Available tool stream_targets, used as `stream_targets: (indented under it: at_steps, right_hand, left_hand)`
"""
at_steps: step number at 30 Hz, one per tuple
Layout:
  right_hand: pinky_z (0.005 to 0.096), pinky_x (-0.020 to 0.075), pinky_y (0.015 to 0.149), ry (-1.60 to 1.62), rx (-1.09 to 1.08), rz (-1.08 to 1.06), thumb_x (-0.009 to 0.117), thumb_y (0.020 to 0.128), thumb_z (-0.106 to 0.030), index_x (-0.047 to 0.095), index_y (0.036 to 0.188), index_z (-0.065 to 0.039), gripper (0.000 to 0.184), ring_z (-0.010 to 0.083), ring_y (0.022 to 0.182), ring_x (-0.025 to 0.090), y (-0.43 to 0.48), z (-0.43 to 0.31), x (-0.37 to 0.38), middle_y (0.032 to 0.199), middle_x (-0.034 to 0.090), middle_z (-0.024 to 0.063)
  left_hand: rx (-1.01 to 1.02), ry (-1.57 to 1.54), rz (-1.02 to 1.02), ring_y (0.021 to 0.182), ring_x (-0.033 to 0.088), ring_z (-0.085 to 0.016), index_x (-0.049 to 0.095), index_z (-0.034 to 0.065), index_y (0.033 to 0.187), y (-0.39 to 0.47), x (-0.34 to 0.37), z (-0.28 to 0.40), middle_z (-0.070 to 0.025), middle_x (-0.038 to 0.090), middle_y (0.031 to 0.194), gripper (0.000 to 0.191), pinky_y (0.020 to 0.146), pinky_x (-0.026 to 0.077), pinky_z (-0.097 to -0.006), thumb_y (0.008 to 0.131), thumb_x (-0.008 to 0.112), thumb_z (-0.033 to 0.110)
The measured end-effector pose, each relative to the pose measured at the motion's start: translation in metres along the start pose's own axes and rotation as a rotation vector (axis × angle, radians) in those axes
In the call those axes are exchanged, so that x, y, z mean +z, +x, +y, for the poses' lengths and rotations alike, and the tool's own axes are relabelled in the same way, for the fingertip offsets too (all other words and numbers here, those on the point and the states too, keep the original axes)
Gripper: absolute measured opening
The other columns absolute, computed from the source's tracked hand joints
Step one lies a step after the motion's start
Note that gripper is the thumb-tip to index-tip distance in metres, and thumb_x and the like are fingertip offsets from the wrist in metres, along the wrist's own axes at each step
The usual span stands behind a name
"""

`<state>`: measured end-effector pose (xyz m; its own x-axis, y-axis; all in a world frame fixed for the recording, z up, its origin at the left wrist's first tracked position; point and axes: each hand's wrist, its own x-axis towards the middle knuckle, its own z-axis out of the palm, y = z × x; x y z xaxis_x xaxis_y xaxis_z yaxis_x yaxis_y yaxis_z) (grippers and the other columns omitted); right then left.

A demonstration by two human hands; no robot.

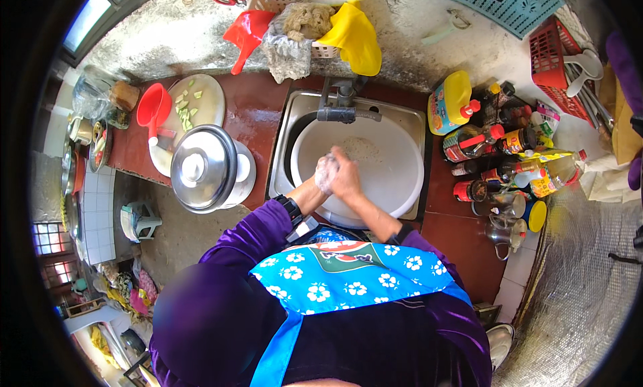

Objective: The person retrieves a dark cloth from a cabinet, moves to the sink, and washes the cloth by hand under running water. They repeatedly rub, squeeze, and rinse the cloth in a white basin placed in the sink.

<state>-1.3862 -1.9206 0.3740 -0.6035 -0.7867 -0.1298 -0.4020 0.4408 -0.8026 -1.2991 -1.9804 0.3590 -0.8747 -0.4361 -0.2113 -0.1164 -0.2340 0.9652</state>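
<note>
My left hand (pixel 325 174) and my right hand (pixel 346 178) are pressed together, palm towards palm, above a large white basin (pixel 387 186). White lather coats the left hand. Whether anything lies between the palms is hidden. The basin sits in a stainless steel sink (pixel 404 116) and holds cloudy water with a patch of foam (pixel 361 148). Beyond the hands, a dark faucet (pixel 337 108) reaches over the basin's far rim.
Left of the sink stands a lidded steel pot (pixel 203 168). Behind it are a red ladle (pixel 153 107) and a round cutting board (pixel 213 98) with cut green pieces. A yellow detergent jug (pixel 452 100) and several sauce bottles (pixel 467 140) crowd the right side.
</note>
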Motion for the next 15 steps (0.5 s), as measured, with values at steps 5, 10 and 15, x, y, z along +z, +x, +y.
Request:
stream_targets:
  at_steps: [5,10,15]
  right_hand:
    - [0.0448,0.0415,0.092,-0.080,0.143,0.079,0.053,0.078,-0.016,0.058,0.114,-0.001,0.039,0.0423,0.105,0.054,-0.004,-0.024,-0.007,0.113,0.057,0.0244]
    - [0.0421,0.0382,0.097,0.017,0.114,0.048,0.049,0.078,-0.014,0.056,0.115,-0.002,0.040,0.0377,0.113,0.050,-0.008,-0.038,-0.015,0.121,0.054,0.0222]
    - [0.0401,0.0359,0.100,-0.042,-0.194,0.059,0.050,0.080,-0.013,0.057,0.113,-0.002,0.036,0.0372,0.117,0.048,0.004,-0.015,-0.014,0.125,0.051,0.0226]
  left_hand:
    - [-0.392,-1.281,0.292,0.099,0.055,-0.024,0.053,0.0005,0.106,0.001,0.023,0.020,-0.0133,0.057,0.106,0.028,0.090,0.046,-0.0374,0.092,0.038,0.019]
    - [-0.451,-1.346,0.367,0.103,0.054,-0.025,0.052,-0.0011,0.109,0.001,0.032,0.033,-0.0142,0.057,0.105,0.030,0.091,0.043,-0.0359,0.093,0.039,0.020]
    - [-0.252,-1.320,0.081,0.102,0.054,-0.026,0.054,0.0046,0.108,0.005,0.012,0.021,-0.0120,0.059,0.106,0.025,0.091,0.043,-0.0363,0.091,0.042,0.020]
